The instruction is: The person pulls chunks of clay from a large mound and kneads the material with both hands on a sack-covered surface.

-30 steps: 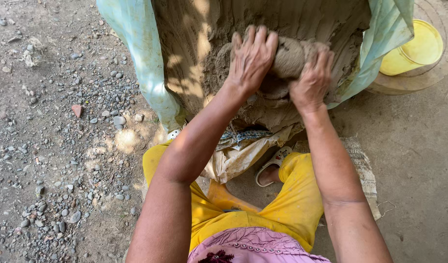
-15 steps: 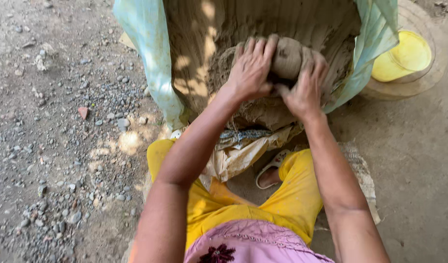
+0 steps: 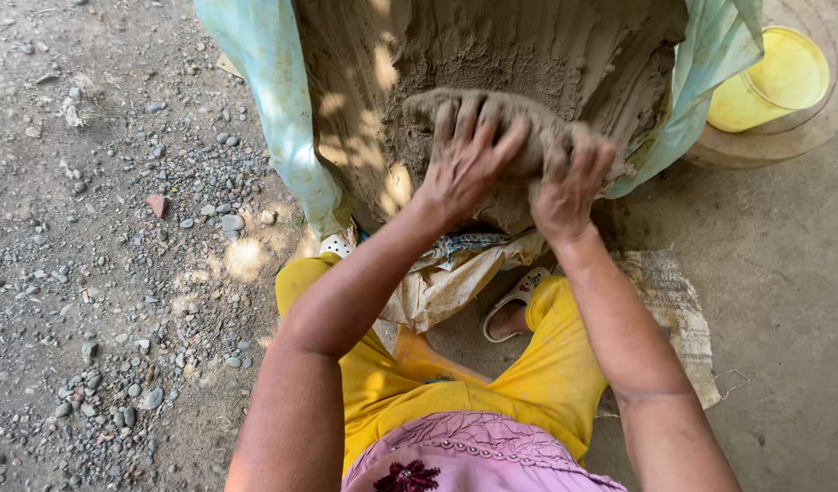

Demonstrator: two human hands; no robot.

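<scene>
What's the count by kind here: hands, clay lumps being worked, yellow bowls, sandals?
Hands: 2, left hand and right hand
Clay lump under both hands: 1
Yellow bowl: 1
Sandals: 2, right one, left one mostly hidden
Total: 6

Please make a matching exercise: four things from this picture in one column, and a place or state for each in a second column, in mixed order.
Things:
1. clay lump
2. yellow bowl
3. gravel
4. sandal

Places or states:
A. on the ground at the left
B. under both hands, the left hand and the right hand
C. at the upper right corner
D. on the foot between the knees

Pairs: 1-B, 2-C, 3-A, 4-D
</scene>
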